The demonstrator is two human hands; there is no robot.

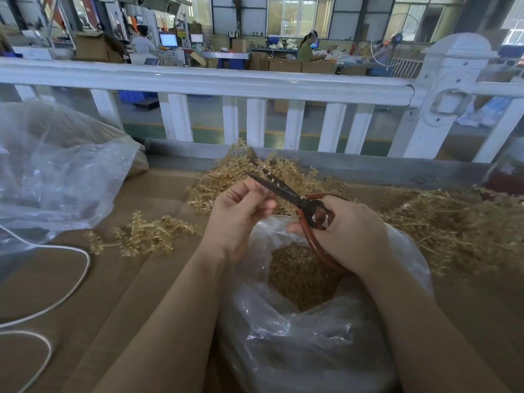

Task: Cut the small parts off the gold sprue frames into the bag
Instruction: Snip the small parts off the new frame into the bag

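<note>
Frankly, I could barely make out what my left hand pinched against the blades. My right hand gripped the scissors, tips aimed up-left, above the open bag of cut parts.

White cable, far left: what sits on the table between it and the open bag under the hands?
Head view: a small cluster of gold sprue frames lies on the brown table between the white cable and the bag; nearer the camera, the left forearm crosses.
</note>
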